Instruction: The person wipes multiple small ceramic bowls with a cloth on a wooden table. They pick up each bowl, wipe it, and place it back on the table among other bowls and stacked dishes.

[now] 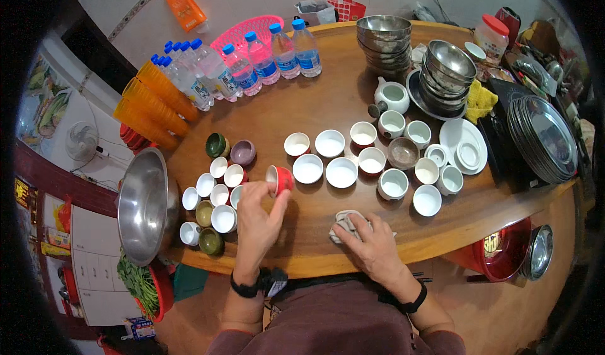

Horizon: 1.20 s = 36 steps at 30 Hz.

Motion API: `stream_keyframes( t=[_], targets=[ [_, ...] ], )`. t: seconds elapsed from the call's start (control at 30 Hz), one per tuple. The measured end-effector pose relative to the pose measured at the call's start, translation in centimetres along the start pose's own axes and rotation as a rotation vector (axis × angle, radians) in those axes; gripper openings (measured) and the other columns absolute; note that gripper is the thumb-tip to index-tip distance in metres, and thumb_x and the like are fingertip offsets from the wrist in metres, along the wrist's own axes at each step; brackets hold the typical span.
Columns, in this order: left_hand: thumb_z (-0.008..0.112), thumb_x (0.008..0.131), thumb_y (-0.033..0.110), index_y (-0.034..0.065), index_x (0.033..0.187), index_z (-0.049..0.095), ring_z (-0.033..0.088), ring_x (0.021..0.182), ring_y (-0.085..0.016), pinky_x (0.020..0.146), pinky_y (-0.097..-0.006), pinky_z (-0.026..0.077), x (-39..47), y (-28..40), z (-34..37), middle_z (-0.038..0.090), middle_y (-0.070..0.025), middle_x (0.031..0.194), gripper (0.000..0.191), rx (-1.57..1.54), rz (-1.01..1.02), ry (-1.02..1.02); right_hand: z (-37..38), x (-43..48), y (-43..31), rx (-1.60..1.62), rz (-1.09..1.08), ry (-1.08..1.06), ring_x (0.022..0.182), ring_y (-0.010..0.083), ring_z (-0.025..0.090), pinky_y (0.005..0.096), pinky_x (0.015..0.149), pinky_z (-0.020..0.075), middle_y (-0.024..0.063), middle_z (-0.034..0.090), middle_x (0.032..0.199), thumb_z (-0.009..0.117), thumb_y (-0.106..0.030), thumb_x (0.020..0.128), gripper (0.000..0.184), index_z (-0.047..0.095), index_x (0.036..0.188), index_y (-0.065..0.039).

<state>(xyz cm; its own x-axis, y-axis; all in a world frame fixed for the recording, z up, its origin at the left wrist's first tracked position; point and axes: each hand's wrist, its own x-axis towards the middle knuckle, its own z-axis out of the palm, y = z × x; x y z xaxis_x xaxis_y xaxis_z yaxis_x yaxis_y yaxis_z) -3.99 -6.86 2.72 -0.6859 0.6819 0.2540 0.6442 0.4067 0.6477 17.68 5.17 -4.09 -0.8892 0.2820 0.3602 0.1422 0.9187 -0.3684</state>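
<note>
A small red cup with a pale inside is tilted between the thumb and fingers of my left hand, over the wooden table. My right hand rests on a crumpled light cloth near the table's front edge. Left of my left hand stands a group of small cups, white, red, purple and green, such as an olive-green cup. Ahead and to the right are more cups, among them a white cup and a brown cup. A white teapot stands behind them.
A large steel basin stands at the left, with orange plastic cup stacks and water bottles beyond. Steel bowl stacks, a white plate and stacked metal plates are at the right. The table's front edge curves before me.
</note>
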Motion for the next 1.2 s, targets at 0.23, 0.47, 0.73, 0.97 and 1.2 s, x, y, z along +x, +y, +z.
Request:
stream_keyframes(
  t=[0.23, 0.47, 0.73, 0.97, 1.2],
  targets=[
    [0.064, 0.095, 0.003, -0.0013, 0.111, 0.064, 0.061, 0.099, -0.009, 0.089, -0.0246, 0.049, -4.5, 2.4, 0.5, 0.067, -0.0040, 0.112, 0.016, -0.929, -0.205, -0.475, -2.8, 0.7, -1.8, 0.381, 0.129, 0.355, 0.098, 0.0333, 0.060, 0.0416, 0.082, 0.0525, 0.0140, 0.060, 0.119, 0.075, 0.002, 0.068, 0.060, 0.067, 0.125, -0.016],
    [0.066, 0.080, 0.000, -0.0022, 0.114, 0.061, 0.067, 0.095, -0.032, 0.085, -0.0342, 0.053, -6.1, 3.5, 3.2, 0.067, -0.0171, 0.103, 0.034, -0.584, 0.113, -0.578, -4.3, 1.4, -3.0, 0.272, 0.041, 0.406, 0.101, 0.0323, 0.061, 0.0395, 0.084, 0.0505, 0.0166, 0.060, 0.120, 0.078, -0.007, 0.072, 0.047, 0.070, 0.118, -0.010],
    [0.064, 0.097, 0.016, 0.0012, 0.122, 0.055, 0.061, 0.108, -0.015, 0.095, -0.0313, 0.050, -6.8, 2.8, 4.2, 0.064, -0.0070, 0.116, 0.030, -1.598, -0.319, -0.795, -5.0, 0.8, -1.6, 0.910, 0.176, 0.442, 0.107, 0.0301, 0.061, 0.0365, 0.090, 0.0484, 0.0199, 0.059, 0.120, 0.068, -0.012, 0.088, 0.036, 0.065, 0.122, 0.000],
    [0.058, 0.099, 0.036, -0.0003, 0.140, 0.044, 0.055, 0.124, -0.024, 0.109, -0.0399, 0.043, -6.2, 3.3, 6.0, 0.057, -0.0145, 0.133, 0.057, -1.678, -0.449, -0.475, -2.8, 0.8, -2.9, 0.356, 0.104, 0.534, 0.108, 0.0323, 0.055, 0.0384, 0.088, 0.0485, 0.0151, 0.051, 0.127, 0.077, -0.009, 0.072, 0.052, 0.069, 0.123, -0.015],
    [0.059, 0.098, 0.046, -0.0009, 0.128, 0.051, 0.060, 0.107, -0.016, 0.093, -0.0316, 0.047, -6.3, 3.5, 5.2, 0.063, -0.0089, 0.118, 0.056, -1.143, -0.096, -0.463, -1.8, 0.9, -3.4, -0.095, 0.030, 0.542, 0.108, 0.0286, 0.051, 0.0367, 0.082, 0.0490, 0.0067, 0.052, 0.128, 0.072, -0.014, 0.073, 0.047, 0.071, 0.119, -0.022]
  ],
)
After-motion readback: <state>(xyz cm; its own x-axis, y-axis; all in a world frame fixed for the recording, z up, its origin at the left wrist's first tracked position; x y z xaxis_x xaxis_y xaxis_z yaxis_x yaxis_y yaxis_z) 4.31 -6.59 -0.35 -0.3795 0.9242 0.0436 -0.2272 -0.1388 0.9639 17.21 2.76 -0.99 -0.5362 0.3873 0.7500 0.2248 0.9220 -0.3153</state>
